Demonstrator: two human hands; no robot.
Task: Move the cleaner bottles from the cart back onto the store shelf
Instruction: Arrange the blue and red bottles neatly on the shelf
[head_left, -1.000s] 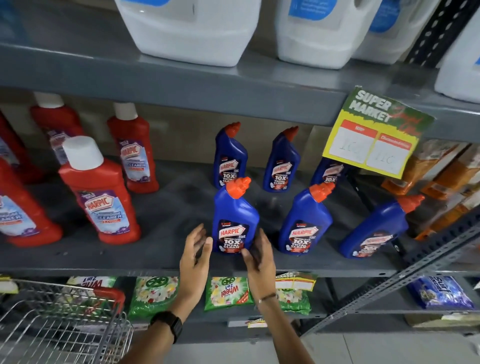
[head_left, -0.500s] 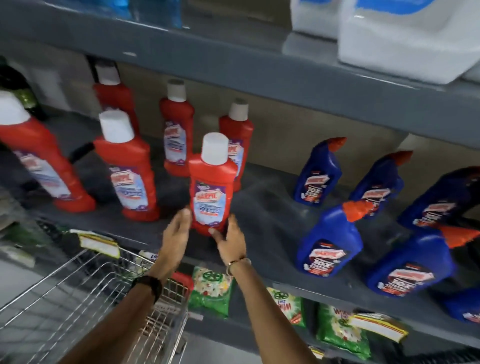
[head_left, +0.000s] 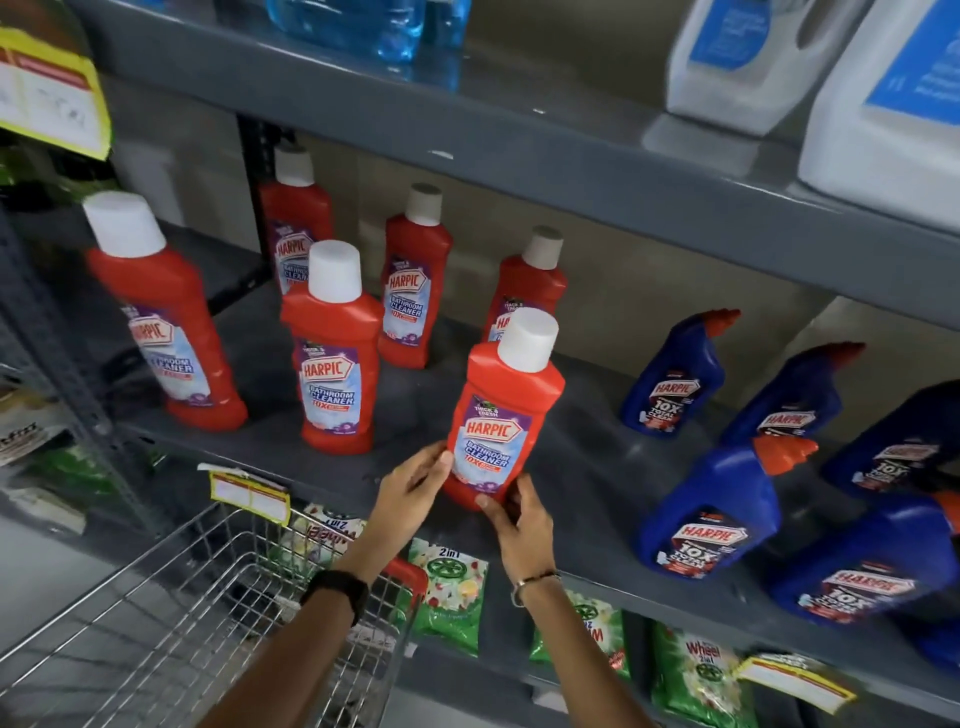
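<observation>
A red Harpic bathroom cleaner bottle (head_left: 498, 410) with a white cap stands at the front edge of the grey middle shelf (head_left: 582, 499). My left hand (head_left: 413, 491) touches its lower left side and my right hand (head_left: 519, 522) cups its base from the right. Several more red bottles (head_left: 332, 353) stand to the left and behind. Blue Harpic bottles (head_left: 711, 519) with orange caps stand to the right. The wire cart (head_left: 171, 613) is below my left arm, and I see no bottles in it.
White jugs (head_left: 883, 104) and a blue-liquid bottle (head_left: 363, 26) sit on the upper shelf. Green detergent packets (head_left: 452, 597) fill the lower shelf. A yellow price sign (head_left: 47, 88) hangs top left. A metal shelf upright (head_left: 67, 374) stands at the left.
My view and both hands moved left from the blue bottle to the red bottles. Both hands now close around the front red bottle's base, which stands nearer the shelf's front edge.
</observation>
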